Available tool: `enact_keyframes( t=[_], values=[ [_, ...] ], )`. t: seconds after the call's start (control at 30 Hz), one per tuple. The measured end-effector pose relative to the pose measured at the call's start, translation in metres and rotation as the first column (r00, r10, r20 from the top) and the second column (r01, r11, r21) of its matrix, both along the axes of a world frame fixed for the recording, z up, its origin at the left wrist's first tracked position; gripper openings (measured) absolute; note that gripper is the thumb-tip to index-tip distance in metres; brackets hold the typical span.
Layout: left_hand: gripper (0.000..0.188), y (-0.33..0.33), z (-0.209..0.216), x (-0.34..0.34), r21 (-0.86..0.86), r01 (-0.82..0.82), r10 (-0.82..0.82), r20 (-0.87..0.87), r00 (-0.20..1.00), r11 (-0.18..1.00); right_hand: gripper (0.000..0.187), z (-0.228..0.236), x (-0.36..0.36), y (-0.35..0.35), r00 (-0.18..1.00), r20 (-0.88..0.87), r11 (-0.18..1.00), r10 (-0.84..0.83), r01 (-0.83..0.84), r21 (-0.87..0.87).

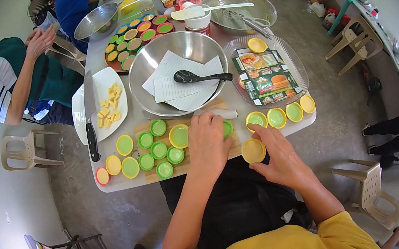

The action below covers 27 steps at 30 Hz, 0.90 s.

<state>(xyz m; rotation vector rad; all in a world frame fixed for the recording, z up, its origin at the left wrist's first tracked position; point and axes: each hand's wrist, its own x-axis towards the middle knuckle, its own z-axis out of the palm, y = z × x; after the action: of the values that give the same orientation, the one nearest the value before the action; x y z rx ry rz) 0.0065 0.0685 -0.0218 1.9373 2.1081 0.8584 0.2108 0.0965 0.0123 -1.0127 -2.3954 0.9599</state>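
My right hand pinches a yellow-rimmed baking cup with pale filling, at the table's near edge. My left hand is bent over the wooden board, fingers curled down; what they hold is hidden. A small green cup shows just beside its thumb. Left of that hand, several small green cups and a larger yellow-rimmed cup with green filling stand on the board. A row of yellow-rimmed cups lines the table's right side, beyond my right hand.
Ahead stands a steel bowl holding papers and a black spoon. A knife rests against a white plate of cheese cubes. Flattened cheese boxes lie on a clear tray. A round tray holds several filled cups. Another person stands left.
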Motion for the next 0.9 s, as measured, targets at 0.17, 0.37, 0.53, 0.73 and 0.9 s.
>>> enact_keyframes(
  t=[0.17,0.37,0.53,0.73,0.9],
  values=[
    [0.046,-0.011,0.006,-0.006,0.066,-0.001,-0.005,0.086,0.996,0.998,0.086,-0.007,-0.016,-0.001,0.997,0.029,0.996,0.072,-0.073,0.043],
    [0.038,-0.059,0.022,-0.024,0.186,-0.228,0.172,0.276,0.945,0.956,0.083,-0.024,-0.049,-0.005,0.983,-0.016,0.968,0.18,-0.175,0.178],
    [0.032,-0.093,0.003,-0.017,-0.018,-0.364,0.326,0.489,0.809,0.931,0.084,-0.029,-0.069,-0.006,0.978,0.054,0.952,0.199,-0.206,0.226],
    [0.029,-0.095,-0.026,-0.008,-0.121,-0.3,0.304,0.647,0.699,0.946,0.082,-0.034,-0.078,0.0,0.976,0.018,0.94,0.215,-0.212,0.267],
    [0.031,-0.091,-0.03,-0.004,-0.128,-0.275,0.282,0.705,0.65,0.953,0.08,-0.037,-0.077,0.0,0.982,-0.052,0.955,0.184,-0.166,0.244]
  ],
)
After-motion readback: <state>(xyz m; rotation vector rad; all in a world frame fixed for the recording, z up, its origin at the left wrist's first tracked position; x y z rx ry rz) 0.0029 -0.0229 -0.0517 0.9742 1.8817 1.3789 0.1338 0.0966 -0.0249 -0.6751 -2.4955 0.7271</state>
